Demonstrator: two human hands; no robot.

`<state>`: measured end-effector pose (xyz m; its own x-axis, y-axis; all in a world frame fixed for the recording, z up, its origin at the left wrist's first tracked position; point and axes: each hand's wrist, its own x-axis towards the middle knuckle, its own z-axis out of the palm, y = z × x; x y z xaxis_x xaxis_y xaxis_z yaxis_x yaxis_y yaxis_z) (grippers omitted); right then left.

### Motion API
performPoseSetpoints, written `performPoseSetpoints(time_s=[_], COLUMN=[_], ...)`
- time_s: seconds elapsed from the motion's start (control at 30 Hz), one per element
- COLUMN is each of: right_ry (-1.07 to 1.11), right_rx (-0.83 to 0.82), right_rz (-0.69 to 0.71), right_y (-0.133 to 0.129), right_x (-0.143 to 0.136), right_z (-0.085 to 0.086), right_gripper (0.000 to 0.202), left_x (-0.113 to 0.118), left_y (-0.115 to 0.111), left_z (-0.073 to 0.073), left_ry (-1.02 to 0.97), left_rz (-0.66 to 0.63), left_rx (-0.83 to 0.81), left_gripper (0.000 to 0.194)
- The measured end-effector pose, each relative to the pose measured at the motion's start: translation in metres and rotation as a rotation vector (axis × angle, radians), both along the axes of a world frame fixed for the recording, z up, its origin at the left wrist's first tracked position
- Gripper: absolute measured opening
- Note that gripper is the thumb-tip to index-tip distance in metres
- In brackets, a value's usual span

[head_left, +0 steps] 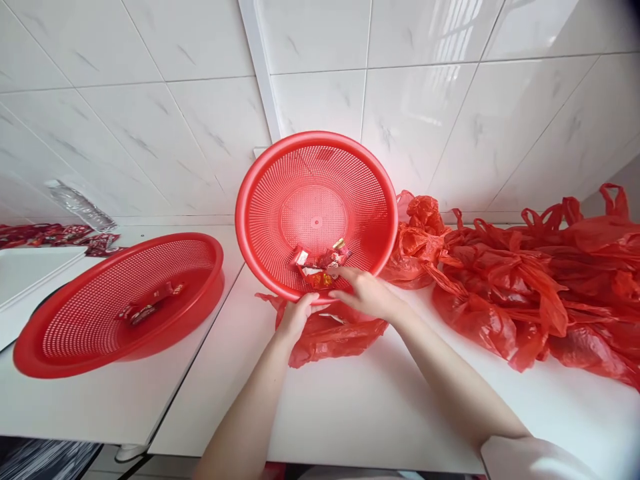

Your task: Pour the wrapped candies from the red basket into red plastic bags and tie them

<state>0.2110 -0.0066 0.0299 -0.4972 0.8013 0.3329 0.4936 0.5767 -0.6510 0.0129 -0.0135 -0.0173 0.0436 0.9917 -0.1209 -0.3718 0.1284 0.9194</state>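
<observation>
A red plastic mesh basket (320, 193) is tipped toward me in the middle of the table. Several small red wrapped packets (320, 277) lie against its lowered wall. My left hand (296, 317) grips the near rim, thumb on top and the other fingers hidden. Over the same rim reaches my right hand (367, 293), its thumb and forefinger apart and fingertips at the packets. Below the basket rests a red plastic bag (335, 340), partly covered by the rim and hands; its contents are hidden.
Another red basket (195, 323) with a few wrapped packets (150, 303) stands at left. Behind it are a white tray (35, 273), scattered red packets (45, 233) and a clear plastic item (83, 205). Red bags (505, 300) are heaped at right. A tiled wall (320, 100) bounds the back.
</observation>
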Motion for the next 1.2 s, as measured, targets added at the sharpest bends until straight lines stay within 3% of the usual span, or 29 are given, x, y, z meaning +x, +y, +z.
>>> performPoseSetpoints(time_s=[0.13,0.2,0.33,0.4,0.5,0.63,0.93,1.1,1.2], right_ry=[-0.146,-0.166,-0.012,0.187,0.606,0.988,1.024,1.097,1.11], right_rx=[0.104,0.127,0.081,-0.012,-0.264,-0.582,-0.546,-0.693,-0.698], right_rz=[0.04,0.029,0.034,-0.07,-0.183,-0.1,-0.157,-0.187,-0.238], right_y=[0.001,0.004,0.01,0.012,0.016,0.017,0.009,0.011,0.015], right_x=[-0.012,-0.013,-0.007,-0.005,-0.002,0.003,0.003,0.004,0.007], right_z=[-0.015,-0.021,-0.019,-0.016,-0.011,-0.006,0.006,0.007,0.007], right_gripper=[0.079,0.084,0.047,0.028,0.023,0.026,0.027,0.031,0.033], left_x=[0.011,0.013,0.009,0.004,-0.003,-0.008,-0.008,-0.008,-0.009], left_y=[-0.01,-0.012,-0.007,-0.003,0.002,0.005,0.005,0.004,0.005], left_z=[-0.001,0.001,0.004,0.004,0.002,0.002,0.004,0.004,0.005], left_ry=[0.011,0.013,-0.023,-0.039,-0.063,-0.075,-0.056,-0.053,-0.048], left_rz=[-0.061,-0.079,-0.054,-0.009,0.038,0.08,0.105,0.089,0.079], left_rx=[0.007,0.008,-0.015,-0.02,0.006,0.008,0.004,0.037,0.041], left_gripper=[0.038,0.034,0.028,0.029,0.036,0.034,0.038,0.037,0.035])
